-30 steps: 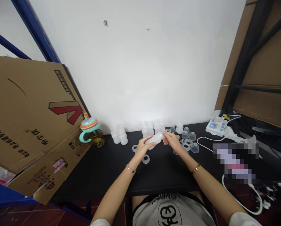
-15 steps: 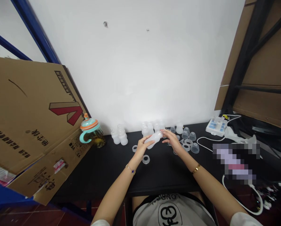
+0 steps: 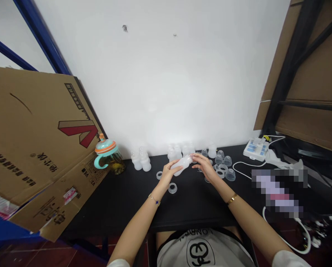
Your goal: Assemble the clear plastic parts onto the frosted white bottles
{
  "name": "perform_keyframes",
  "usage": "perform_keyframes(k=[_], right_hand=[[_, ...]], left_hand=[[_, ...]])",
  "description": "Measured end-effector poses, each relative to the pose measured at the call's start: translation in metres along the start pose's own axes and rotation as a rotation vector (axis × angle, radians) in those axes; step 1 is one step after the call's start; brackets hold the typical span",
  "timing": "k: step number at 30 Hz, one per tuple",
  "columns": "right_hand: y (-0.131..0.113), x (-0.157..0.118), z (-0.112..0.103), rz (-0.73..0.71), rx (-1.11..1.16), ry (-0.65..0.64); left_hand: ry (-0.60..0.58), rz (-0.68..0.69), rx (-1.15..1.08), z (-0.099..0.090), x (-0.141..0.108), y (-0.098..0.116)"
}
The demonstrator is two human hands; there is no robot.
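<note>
My left hand (image 3: 167,172) is closed round the body of a white baby bottle (image 3: 182,165), tilted with its neck up and to the right. My right hand (image 3: 205,167) has its thumb and fingertips at the bottle's clear top; the small part under them is hard to make out. On the black table (image 3: 188,204), a collar ring (image 3: 172,188) lies just below my left hand, and another ring (image 3: 159,175) lies left of it. Clear domed caps (image 3: 230,174) and more rings (image 3: 219,173) are clustered right of my right hand, which partly hides them.
Several white bottles (image 3: 171,152) stand along the wall, one bottle (image 3: 212,151) apart at right. A group of bottles with clear tops (image 3: 145,163) stands left. Beyond are a teal-lidded jug (image 3: 106,146) and a large carton (image 3: 38,141). A power strip (image 3: 255,149) and cables occupy the right.
Almost nothing differs. My right fingers have shifted very slightly at the bottle's top; the bottle and my left hand keep their place.
</note>
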State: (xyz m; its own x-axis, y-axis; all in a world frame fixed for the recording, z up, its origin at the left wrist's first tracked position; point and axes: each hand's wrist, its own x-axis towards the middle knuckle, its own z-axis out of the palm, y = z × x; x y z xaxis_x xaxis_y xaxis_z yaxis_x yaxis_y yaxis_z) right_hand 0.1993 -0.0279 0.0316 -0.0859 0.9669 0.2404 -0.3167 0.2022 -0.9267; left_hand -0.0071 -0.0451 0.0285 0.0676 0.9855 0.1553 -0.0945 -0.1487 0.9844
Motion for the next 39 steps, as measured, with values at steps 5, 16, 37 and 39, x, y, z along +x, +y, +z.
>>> perform_keyframes(k=[5,16,37,39], right_hand=[[-0.0008,0.0001,-0.0004,0.009,0.003,-0.005],[-0.0047,-0.0002,0.0019,0.023,-0.017,0.019],[-0.0059,0.0,0.0035,0.024,-0.065,0.037],[-0.0051,0.0005,0.0031,0.025,-0.071,0.037]], left_hand=[[-0.011,0.007,-0.005,0.0005,-0.0009,0.0014],[-0.01,0.039,0.014,0.0012,-0.0013,0.0032],[-0.014,0.072,0.046,0.0019,-0.0022,0.0047],[-0.02,0.078,0.052,0.0015,-0.0017,0.0037]])
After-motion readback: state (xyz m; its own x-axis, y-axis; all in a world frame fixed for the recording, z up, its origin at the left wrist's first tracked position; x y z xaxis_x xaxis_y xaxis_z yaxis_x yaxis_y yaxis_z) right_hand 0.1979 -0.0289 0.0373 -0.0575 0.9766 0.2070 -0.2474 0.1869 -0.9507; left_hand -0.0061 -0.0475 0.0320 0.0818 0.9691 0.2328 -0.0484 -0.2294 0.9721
